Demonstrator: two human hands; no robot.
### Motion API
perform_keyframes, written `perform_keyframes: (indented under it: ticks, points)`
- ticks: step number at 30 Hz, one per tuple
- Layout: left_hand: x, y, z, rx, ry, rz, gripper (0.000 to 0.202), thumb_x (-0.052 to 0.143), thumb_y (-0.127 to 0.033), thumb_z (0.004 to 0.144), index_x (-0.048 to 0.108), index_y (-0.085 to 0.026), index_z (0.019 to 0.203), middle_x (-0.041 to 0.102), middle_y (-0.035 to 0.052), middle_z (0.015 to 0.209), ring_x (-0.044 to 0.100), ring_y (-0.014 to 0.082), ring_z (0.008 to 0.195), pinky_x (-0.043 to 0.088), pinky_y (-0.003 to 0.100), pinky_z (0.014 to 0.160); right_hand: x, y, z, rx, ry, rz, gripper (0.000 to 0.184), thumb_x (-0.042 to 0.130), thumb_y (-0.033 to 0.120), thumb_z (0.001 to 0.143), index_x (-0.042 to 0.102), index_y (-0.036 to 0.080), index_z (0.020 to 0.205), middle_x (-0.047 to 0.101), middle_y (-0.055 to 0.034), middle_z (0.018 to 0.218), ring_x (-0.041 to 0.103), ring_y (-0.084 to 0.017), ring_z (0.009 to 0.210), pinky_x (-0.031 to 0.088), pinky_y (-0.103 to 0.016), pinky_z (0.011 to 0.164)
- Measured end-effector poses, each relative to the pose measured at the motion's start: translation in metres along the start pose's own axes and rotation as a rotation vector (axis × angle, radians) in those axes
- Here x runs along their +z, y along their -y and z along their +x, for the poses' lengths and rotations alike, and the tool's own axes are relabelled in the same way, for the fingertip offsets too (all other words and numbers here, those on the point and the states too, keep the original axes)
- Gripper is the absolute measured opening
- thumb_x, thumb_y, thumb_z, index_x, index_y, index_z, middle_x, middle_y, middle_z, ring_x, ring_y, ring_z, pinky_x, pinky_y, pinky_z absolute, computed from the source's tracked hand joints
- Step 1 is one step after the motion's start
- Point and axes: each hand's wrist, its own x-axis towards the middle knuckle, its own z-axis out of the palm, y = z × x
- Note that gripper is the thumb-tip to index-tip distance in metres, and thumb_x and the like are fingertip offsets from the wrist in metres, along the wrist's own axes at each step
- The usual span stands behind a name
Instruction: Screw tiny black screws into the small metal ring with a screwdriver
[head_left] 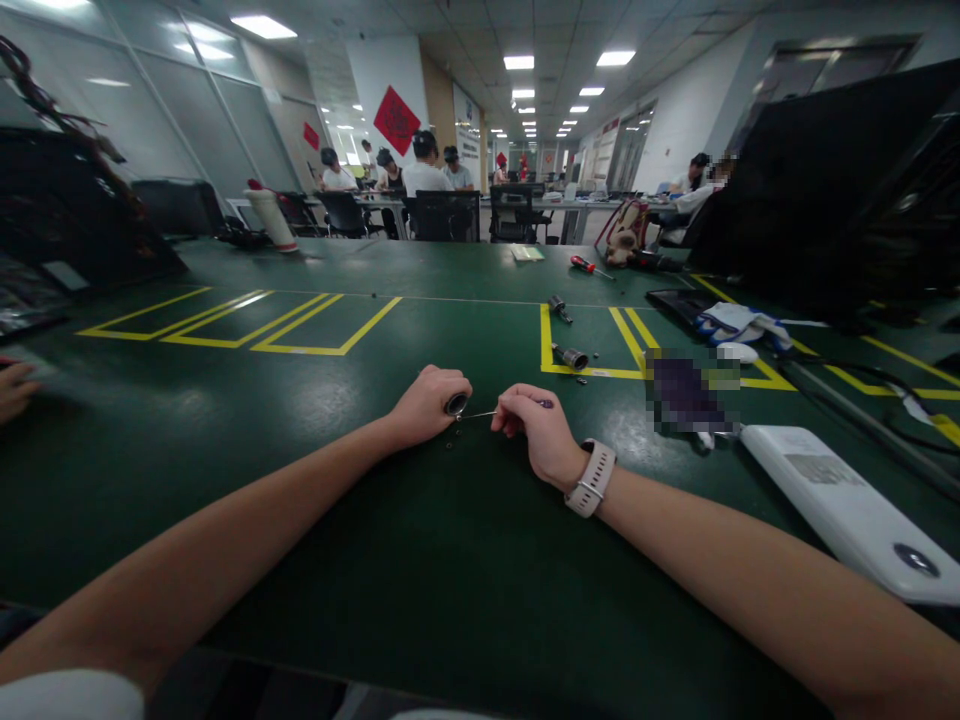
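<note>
I see L hand (426,405) gripping metal cylinder (455,404), R hand (538,432) pinching screwdriver (486,413) (tip at cylinder), both left of power bank (840,500).

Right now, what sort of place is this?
Likely a shared assembly workroom: long dark green table with yellow taped boxes, red-handled screwdriver, small metal cylinder in the left hand, thin purple-handled screwdriver in the right hand.

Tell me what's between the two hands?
In the head view, the thin shaft of a purple-handled screwdriver bridges the gap, running from the right hand to the metal cylinder in the left hand. Under it is green mat.
</note>
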Motion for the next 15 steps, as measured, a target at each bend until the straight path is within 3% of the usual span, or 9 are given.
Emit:
perform_keyframes:
  ticks: [7,15]
  points:
    - [0.003,0.003,-0.002,-0.163,-0.084,-0.003,0.003,0.050,-0.015,0.070,0.053,-0.015,0.072,0.057,0.0011,0.071,0.053,0.0156,0.067,0.036,0.029,0.066,0.000,0.001,0.000,0.027,0.012,-0.065,0.021,0.052,0.025,0.075,0.055,0.016,0.057,0.055,0.0023,0.053,0.047,-0.009,0.052,0.036,-0.023,0.052]
    - [0.002,-0.012,-0.002,-0.184,-0.029,-0.032,0.002,0.052,-0.015,0.069,0.053,-0.016,0.070,0.057,0.0007,0.069,0.052,0.0153,0.065,0.037,0.028,0.065,0.000,-0.001,0.002,0.038,0.005,-0.115,0.021,0.052,0.025,0.073,0.055,0.016,0.054,0.054,0.0020,0.051,0.047,-0.010,0.050,0.034,-0.023,0.050]
